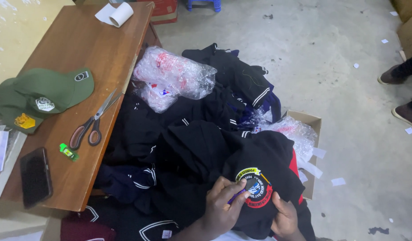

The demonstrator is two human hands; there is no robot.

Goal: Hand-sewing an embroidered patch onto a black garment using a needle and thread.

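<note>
I hold a black garment with a round embroidered badge in red, yellow and blue. My left hand pinches a thin purple tool, its tip at the badge's left edge. My right hand grips the cloth just below the badge. The garment lies on top of a pile of dark clothes with white stripes.
A wooden table at left bears a green cap, scissors, a dark phone, a small green object and a paper roll. Clear plastic bags top the pile. A cardboard box stands right; another person's shoes are farther right.
</note>
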